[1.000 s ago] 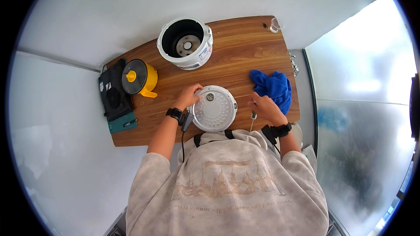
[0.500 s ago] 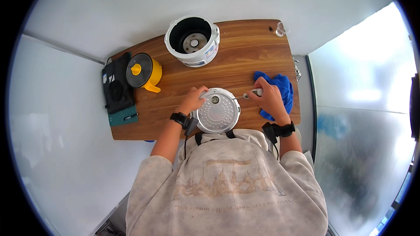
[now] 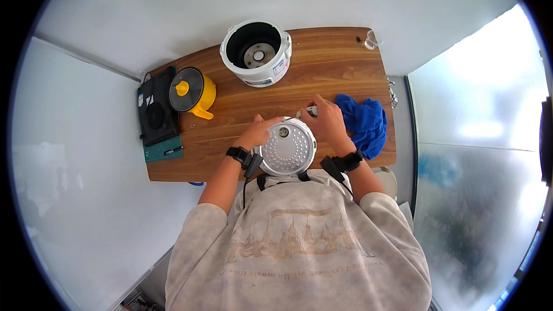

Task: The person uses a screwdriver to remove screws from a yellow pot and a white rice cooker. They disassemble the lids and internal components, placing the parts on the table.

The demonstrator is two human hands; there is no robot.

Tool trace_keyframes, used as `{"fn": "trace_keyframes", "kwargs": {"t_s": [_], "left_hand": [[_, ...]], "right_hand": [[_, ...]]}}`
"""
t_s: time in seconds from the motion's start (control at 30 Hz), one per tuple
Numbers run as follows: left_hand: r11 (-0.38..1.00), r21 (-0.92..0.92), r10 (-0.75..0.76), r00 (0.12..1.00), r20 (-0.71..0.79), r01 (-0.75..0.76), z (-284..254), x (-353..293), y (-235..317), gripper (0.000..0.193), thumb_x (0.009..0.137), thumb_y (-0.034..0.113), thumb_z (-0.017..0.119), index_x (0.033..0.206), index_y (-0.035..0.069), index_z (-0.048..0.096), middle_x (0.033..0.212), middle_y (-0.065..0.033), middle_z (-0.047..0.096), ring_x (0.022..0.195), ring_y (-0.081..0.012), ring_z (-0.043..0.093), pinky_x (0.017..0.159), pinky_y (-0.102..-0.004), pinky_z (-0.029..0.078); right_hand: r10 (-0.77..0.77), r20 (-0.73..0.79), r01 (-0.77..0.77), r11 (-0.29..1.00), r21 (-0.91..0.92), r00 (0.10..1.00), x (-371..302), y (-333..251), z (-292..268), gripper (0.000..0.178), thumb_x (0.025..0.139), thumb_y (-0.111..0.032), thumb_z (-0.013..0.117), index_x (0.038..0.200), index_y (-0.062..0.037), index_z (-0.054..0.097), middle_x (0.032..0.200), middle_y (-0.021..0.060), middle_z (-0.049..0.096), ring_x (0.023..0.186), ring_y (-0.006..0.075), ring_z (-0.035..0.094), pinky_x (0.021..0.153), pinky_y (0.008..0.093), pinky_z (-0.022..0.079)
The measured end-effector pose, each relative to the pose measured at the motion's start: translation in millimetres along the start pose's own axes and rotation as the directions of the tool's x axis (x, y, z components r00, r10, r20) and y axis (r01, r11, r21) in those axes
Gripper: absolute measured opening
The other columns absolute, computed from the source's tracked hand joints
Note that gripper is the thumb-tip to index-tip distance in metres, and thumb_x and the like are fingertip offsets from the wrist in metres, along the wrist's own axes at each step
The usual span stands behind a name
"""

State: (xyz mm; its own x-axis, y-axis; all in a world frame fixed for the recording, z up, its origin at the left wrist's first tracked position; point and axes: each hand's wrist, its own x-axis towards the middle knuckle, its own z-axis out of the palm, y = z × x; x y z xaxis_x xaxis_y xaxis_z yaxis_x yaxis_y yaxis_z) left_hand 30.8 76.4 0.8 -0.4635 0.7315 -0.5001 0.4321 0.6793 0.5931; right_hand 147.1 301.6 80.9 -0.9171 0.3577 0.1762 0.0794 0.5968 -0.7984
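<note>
A round lid point(image 3: 288, 152) with a dimpled silver inner plate and a white rim lies at the table's near edge, against my shirt. My left hand point(image 3: 255, 133) grips its upper left rim, the index finger reaching along the top edge. In my right hand point(image 3: 326, 120) is a screwdriver point(image 3: 311, 111) with a pale handle, closed in the fingers. Its thin shaft points left across the lid's far rim, close to my left fingertip; whether the tip touches anything is too small to tell. A small round valve fitting point(image 3: 284, 132) sits in the plate just below.
Beyond the lid stands a white cooker body point(image 3: 257, 55), open at the top. To the left are a yellow pot point(image 3: 204, 95) with a dark lid, a black flat appliance point(image 3: 158, 115) and a green mat point(image 3: 155, 151). A blue cloth point(image 3: 368, 124) lies right; a small glass point(image 3: 370, 40) stands far right.
My right hand has moved left and slightly away from me with the screwdriver, from beside the lid to its far rim. My left index finger has stretched out toward the shaft.
</note>
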Motion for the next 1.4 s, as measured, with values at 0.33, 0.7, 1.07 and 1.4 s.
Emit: {"fn": "trace_keyframes", "kwargs": {"t_s": [0.33, 0.7, 1.07, 1.4], "left_hand": [[1.0, -0.003, 0.03, 1.0, 0.001, -0.03, 4.4, 2.3, -7.1, 0.073, 0.087, 0.0, 0.056, 0.15, 0.035, 0.042, 0.101, -0.0182, 0.061, 0.1, -0.0316, 0.049, 0.099, -0.0395, 0.043], [0.998, 0.014, 0.067, 0.998, -0.005, -0.067, 3.6, 0.6, -5.2, 0.075, 0.086, 0.0, 0.056, 0.15, 0.035, 0.04, 0.097, -0.0178, 0.062, 0.098, -0.0318, 0.048, 0.097, -0.0407, 0.043], [0.997, 0.01, 0.076, 0.997, -0.027, -0.076, 9.1, 3.2, -14.1, 0.075, 0.086, -0.001, 0.057, 0.15, 0.035, 0.041, 0.103, -0.0195, 0.058, 0.098, -0.0313, 0.047, 0.098, -0.0392, 0.043], [0.999, 0.034, 0.042, 0.999, 0.006, -0.042, 7.4, 3.0, -10.9, 0.074, 0.088, 0.001, 0.058, 0.151, 0.034, 0.039, 0.105, -0.0195, 0.058, 0.1, -0.0313, 0.048, 0.099, -0.0398, 0.043]], "right_hand": [[-0.022, -0.001, 0.022, 0.999, -0.027, 1.0, 1.8, -6.1, 6.3, 0.024, 0.082, -0.021, 0.07, 0.085, -0.002, 0.056, 0.078, 0.0197, 0.066, 0.073, 0.0413, 0.064, 0.064, 0.0475, 0.05], [-0.03, 0.009, 0.03, 0.997, -0.074, 1.0, 3.0, -7.2, 5.9, 0.024, 0.083, -0.023, 0.07, 0.085, -0.0028, 0.057, 0.077, 0.0194, 0.067, 0.071, 0.0406, 0.065, 0.063, 0.0471, 0.052], [-0.072, 0.017, 0.074, 0.99, -0.121, 0.997, 3.4, -12.5, 7.0, 0.023, 0.085, -0.024, 0.069, 0.085, -0.0036, 0.057, 0.075, 0.0185, 0.067, 0.068, 0.0395, 0.065, 0.06, 0.0464, 0.052], [-0.077, 0.015, 0.078, 0.991, -0.111, 0.997, 3.2, -14.3, 5.5, 0.024, 0.085, -0.024, 0.069, 0.084, -0.0033, 0.057, 0.076, 0.0186, 0.067, 0.067, 0.0397, 0.064, 0.059, 0.0465, 0.051]]}}
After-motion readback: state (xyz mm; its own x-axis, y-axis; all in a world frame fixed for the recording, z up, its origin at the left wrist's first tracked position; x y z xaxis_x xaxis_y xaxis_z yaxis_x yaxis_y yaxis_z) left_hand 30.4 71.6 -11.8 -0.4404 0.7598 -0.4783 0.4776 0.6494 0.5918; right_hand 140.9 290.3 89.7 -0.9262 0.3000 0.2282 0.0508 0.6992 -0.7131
